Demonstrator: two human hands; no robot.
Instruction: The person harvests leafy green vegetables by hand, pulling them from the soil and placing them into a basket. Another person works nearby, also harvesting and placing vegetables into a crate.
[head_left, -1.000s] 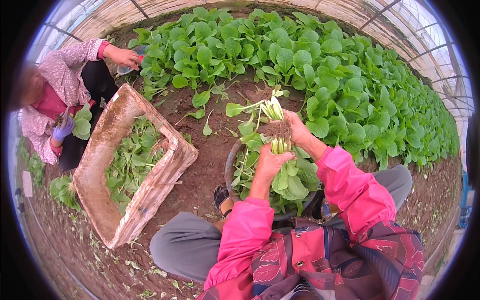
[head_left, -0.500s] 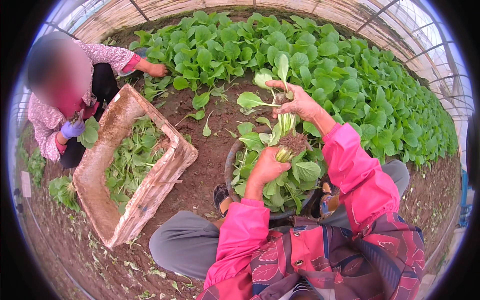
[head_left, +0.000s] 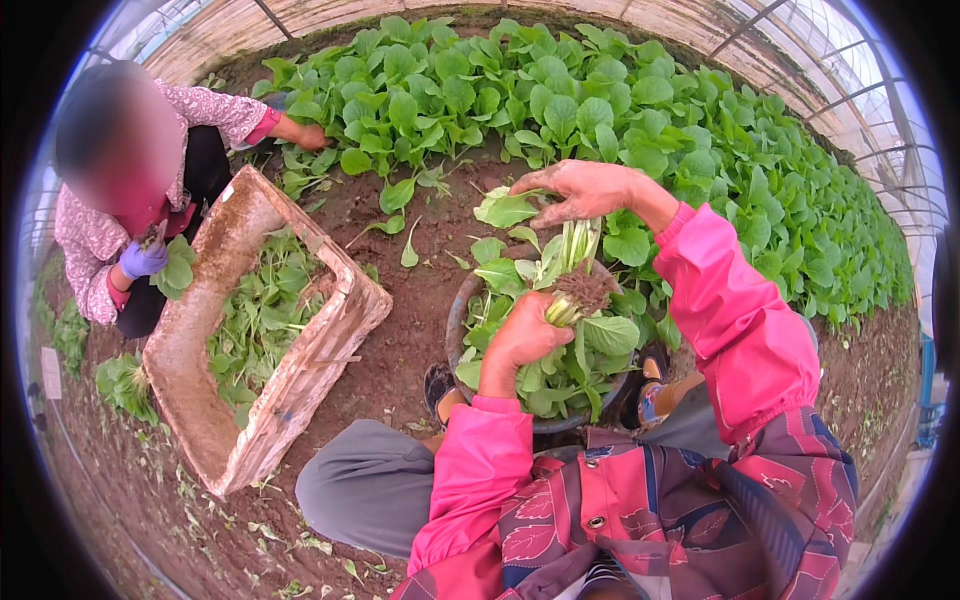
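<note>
My left hand (head_left: 525,340) grips a bunch of leafy green plants (head_left: 560,265) at the stem base, its soil-caked roots (head_left: 585,290) sticking out to the right. My right hand (head_left: 585,190), muddy, is raised above the bunch and pinches a single green leaf (head_left: 505,210). Both hands hover over a round dark basin (head_left: 455,325) filled with the same greens, set between my knees. My sleeves are bright pink.
A long dirty crate (head_left: 300,375) holding cut greens lies on the soil at left. Another person (head_left: 130,190) in a patterned top and purple glove crouches beyond it, reaching into the plant bed (head_left: 600,100). Greenhouse walls curve behind.
My right hand has lifted and moved left above the bunch, pulling a leaf away. The left hand has turned the bunch so its roots point right. The other person has leaned closer.
</note>
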